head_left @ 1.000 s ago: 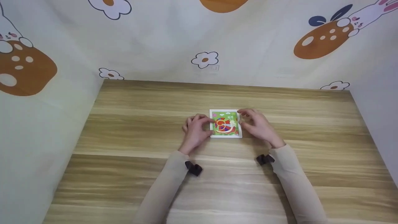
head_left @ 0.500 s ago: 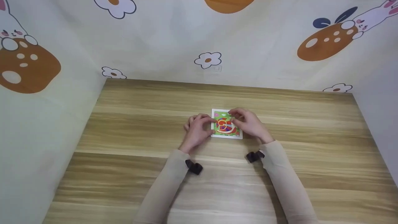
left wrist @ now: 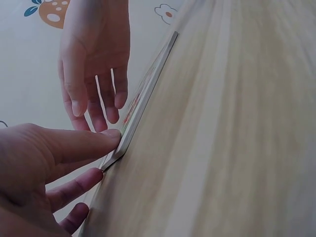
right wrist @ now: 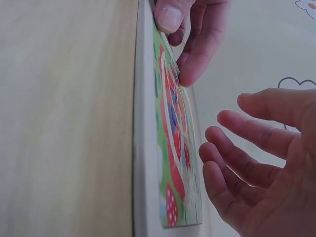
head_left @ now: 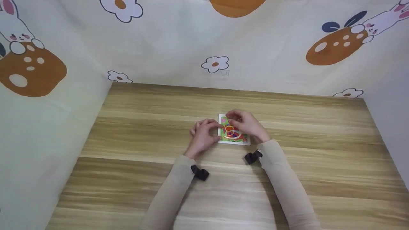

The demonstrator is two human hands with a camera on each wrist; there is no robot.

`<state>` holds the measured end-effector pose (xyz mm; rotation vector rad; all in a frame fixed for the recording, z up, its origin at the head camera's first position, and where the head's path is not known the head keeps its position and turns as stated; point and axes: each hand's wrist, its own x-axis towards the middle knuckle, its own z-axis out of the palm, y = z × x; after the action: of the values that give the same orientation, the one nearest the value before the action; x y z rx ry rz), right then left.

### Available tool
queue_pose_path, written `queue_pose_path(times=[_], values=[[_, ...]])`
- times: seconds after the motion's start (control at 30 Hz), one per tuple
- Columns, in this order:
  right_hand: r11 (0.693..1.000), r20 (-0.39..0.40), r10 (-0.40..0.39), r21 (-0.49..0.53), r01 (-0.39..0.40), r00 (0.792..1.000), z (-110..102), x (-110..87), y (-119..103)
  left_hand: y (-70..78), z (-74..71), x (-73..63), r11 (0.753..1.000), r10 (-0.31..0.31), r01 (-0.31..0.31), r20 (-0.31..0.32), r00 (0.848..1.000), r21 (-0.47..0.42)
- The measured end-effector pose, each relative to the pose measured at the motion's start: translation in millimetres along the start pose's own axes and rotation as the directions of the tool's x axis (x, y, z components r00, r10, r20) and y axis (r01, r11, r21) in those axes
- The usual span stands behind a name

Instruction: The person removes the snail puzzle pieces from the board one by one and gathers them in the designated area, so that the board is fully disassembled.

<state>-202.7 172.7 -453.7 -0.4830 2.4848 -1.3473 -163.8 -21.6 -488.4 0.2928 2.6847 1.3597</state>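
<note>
A small square picture puzzle with a white frame lies flat on the table. It shows a bright snail on green, and faint seams cross its lower right in the right wrist view. My left hand holds its left edge, thumb at the near corner and forefinger farther up. Over the upper right part hovers my right hand, hiding that area from the head view. In the right wrist view, the right hand's loosely bent fingers hold nothing and stand apart from the puzzle surface.
The wood-grain table meets a pale patterned cloth wall at the back and sides. A dark wrist camera sits on the left sleeve, and another wrist camera on the right one.
My right hand has moved left from the puzzle's right edge to above its upper part. The left hand has stayed at the left edge.
</note>
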Motion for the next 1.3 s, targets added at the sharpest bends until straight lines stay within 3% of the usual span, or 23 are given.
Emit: queue_pose_path(times=[0.37, 0.63, 0.8, 1.3], values=[[0.996, 0.05, 0.084, -0.038, -0.082, 0.995, 4, 10.0, 0, -3.9, -1.3, -3.3, 1.0, 0.02, -0.02, 0.036, 0.999, -0.007], [0.99, 0.111, 0.141, 0.008, -0.142, 0.984, -3, 13.1, 2, -3.3, -5.4, -2.0, 1.0, 0.016, -0.016, 0.067, 0.998, -0.009], [0.992, 0.131, 0.122, -0.007, -0.122, 0.984, -4, 13.9, 1, -2.8, -5.5, -1.1, 1.0, 0.011, -0.011, 0.073, 0.997, 0.005], [0.989, 0.083, 0.124, -0.091, -0.117, 0.989, 2, 19.0, -3, -0.7, -6.6, -0.1, 1.0, 0.007, -0.008, 0.083, 0.997, 0.012]])
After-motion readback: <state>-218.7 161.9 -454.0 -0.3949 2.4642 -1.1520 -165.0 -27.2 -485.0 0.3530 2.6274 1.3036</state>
